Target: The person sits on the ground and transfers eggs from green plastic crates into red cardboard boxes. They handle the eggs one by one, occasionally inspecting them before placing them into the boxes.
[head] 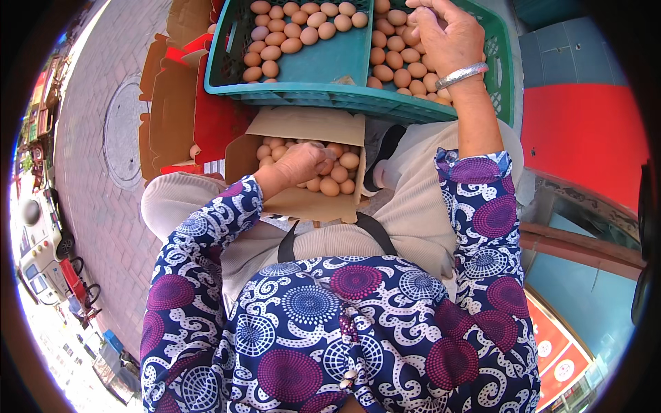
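Between my knees stands a cardboard box (307,125) with its flaps folded out and brown eggs (329,187) piled inside. My left hand (294,165) reaches into it, fingers bent down at the eggs; whether they grip one is hidden. Beyond the box lies a green plastic crate (310,89), split by a divider (370,46). My right hand (452,38), with a silver bangle (462,75) at the wrist, is over the crate's right compartment, its fingers curled above many eggs (394,60). Its palm is turned from view. Eggs (292,45) also lie in the left compartment, around a bare patch of floor.
Left of the crate are opened red-and-brown cardboard boxes (173,111), with an egg (194,151) visible in one. Brick paving (88,103) with a round manhole cover (124,134) runs along the left. A red panel (583,139) stands close on the right.
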Action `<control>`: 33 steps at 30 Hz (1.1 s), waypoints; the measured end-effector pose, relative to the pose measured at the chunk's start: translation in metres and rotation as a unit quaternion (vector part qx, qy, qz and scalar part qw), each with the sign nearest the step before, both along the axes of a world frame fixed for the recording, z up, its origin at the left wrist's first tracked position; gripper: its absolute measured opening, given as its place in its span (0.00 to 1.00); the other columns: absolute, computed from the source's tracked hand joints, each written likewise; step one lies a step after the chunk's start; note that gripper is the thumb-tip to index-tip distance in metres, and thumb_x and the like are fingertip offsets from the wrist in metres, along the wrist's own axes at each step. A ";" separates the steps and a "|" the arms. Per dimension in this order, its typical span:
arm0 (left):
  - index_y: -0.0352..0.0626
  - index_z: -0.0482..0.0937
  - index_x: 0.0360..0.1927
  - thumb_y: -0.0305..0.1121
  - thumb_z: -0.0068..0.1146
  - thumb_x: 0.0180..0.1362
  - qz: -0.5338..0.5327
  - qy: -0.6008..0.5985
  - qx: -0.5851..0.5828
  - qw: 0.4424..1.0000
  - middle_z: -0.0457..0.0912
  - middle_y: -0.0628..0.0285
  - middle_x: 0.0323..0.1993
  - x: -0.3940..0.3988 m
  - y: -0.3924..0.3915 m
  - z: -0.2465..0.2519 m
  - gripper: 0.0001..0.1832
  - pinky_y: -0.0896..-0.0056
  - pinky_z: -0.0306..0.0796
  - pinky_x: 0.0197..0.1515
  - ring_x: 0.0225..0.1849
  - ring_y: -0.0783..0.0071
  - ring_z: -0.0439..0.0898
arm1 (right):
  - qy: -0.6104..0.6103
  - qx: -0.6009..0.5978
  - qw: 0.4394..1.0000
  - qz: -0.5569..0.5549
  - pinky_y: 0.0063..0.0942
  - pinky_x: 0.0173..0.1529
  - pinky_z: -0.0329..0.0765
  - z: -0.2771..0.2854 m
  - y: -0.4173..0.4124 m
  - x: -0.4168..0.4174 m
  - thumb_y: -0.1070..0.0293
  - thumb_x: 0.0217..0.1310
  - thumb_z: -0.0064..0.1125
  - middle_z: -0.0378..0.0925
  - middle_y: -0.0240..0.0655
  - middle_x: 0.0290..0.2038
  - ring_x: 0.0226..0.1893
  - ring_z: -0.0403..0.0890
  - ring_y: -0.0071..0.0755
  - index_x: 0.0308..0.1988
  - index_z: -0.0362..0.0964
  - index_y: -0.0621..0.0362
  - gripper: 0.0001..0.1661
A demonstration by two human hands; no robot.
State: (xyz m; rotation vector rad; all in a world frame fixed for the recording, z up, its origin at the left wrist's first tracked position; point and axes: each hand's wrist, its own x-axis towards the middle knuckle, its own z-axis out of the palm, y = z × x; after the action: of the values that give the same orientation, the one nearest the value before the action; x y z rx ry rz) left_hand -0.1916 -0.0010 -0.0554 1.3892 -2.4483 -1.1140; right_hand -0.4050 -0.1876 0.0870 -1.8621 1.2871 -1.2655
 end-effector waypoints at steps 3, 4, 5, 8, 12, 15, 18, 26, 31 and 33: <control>0.40 0.80 0.40 0.24 0.55 0.57 0.129 0.051 0.057 0.989 0.82 0.52 0.36 0.030 -0.011 0.027 0.08 0.63 0.75 0.42 0.38 0.53 0.81 | 0.127 0.040 0.990 -0.038 0.19 0.39 0.77 -0.029 -0.019 -0.031 0.69 0.61 0.53 0.82 0.32 0.33 0.29 0.80 0.17 0.41 0.80 0.54 0.11; 0.39 0.80 0.40 0.26 0.55 0.57 0.164 0.092 0.038 0.981 0.82 0.50 0.34 0.041 -0.019 0.035 0.08 0.62 0.75 0.42 0.38 0.50 0.81 | 0.139 0.060 0.988 -0.040 0.25 0.39 0.78 -0.038 -0.023 -0.037 0.65 0.57 0.55 0.82 0.34 0.31 0.30 0.81 0.27 0.38 0.81 0.49 0.11; 0.38 0.79 0.39 0.24 0.55 0.57 0.192 0.104 0.000 0.976 0.82 0.50 0.34 0.052 -0.025 0.043 0.07 0.65 0.75 0.43 0.38 0.52 0.81 | 0.150 0.080 0.985 -0.042 0.31 0.40 0.78 -0.047 -0.027 -0.040 0.62 0.54 0.56 0.82 0.35 0.29 0.30 0.82 0.36 0.35 0.82 0.44 0.10; 0.38 0.79 0.40 0.22 0.52 0.61 0.308 0.156 0.002 0.939 0.80 0.63 0.29 0.080 -0.041 0.063 0.06 0.79 0.72 0.34 0.28 0.77 0.76 | 0.227 0.156 0.961 -0.015 0.33 0.42 0.78 -0.073 -0.032 -0.053 0.63 0.54 0.56 0.82 0.37 0.30 0.34 0.82 0.37 0.36 0.82 0.47 0.10; 0.38 0.79 0.43 0.24 0.48 0.64 0.428 0.239 0.048 0.870 0.78 0.69 0.27 0.107 -0.054 0.061 0.08 0.89 0.64 0.25 0.22 0.89 0.67 | 0.288 0.250 0.924 -0.013 0.33 0.46 0.77 -0.082 -0.024 -0.048 0.64 0.54 0.55 0.82 0.37 0.34 0.38 0.81 0.38 0.37 0.81 0.48 0.11; 0.38 0.77 0.44 0.24 0.47 0.63 0.485 0.318 0.083 0.811 0.79 0.66 0.29 0.102 -0.069 0.074 0.09 0.86 0.65 0.25 0.22 0.86 0.70 | 0.254 0.300 0.919 -0.021 0.29 0.44 0.78 -0.114 -0.040 -0.061 0.64 0.53 0.55 0.83 0.34 0.36 0.37 0.82 0.32 0.38 0.82 0.48 0.12; 0.39 0.76 0.44 0.22 0.46 0.60 0.562 0.423 0.121 0.701 0.78 0.66 0.28 0.104 -0.077 0.086 0.10 0.84 0.65 0.25 0.22 0.83 0.72 | 0.130 0.322 0.936 0.052 0.23 0.36 0.79 -0.091 -0.039 -0.023 0.68 0.56 0.52 0.82 0.35 0.34 0.31 0.82 0.23 0.39 0.80 0.57 0.13; 0.38 0.73 0.43 0.16 0.44 0.55 0.566 0.552 0.133 0.598 0.75 0.65 0.26 0.079 -0.116 0.126 0.13 0.81 0.66 0.26 0.24 0.78 0.73 | 0.263 0.252 0.923 0.121 0.32 0.48 0.78 -0.134 -0.067 0.048 0.66 0.54 0.55 0.82 0.38 0.41 0.41 0.82 0.35 0.43 0.80 0.52 0.16; 0.37 0.73 0.43 0.17 0.43 0.55 0.567 0.596 0.105 0.559 0.75 0.65 0.27 0.078 -0.118 0.128 0.13 0.80 0.66 0.27 0.25 0.77 0.73 | 0.375 0.175 0.901 0.131 0.36 0.56 0.74 -0.178 -0.091 0.060 0.65 0.52 0.55 0.79 0.41 0.47 0.49 0.78 0.43 0.50 0.75 0.48 0.22; 0.38 0.73 0.42 0.17 0.44 0.54 0.582 0.593 0.142 0.538 0.75 0.64 0.27 0.079 -0.127 0.132 0.12 0.80 0.66 0.26 0.26 0.76 0.73 | 0.403 0.192 0.883 0.146 0.38 0.61 0.67 -0.212 -0.085 0.054 0.67 0.48 0.60 0.70 0.42 0.56 0.58 0.69 0.48 0.57 0.68 0.43 0.32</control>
State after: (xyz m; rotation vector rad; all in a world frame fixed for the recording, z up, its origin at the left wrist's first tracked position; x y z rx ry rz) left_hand -0.1129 -0.1276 0.0766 1.1474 -0.1849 -1.2461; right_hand -0.3514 -0.2728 -0.1251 -2.2276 1.4175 -0.0120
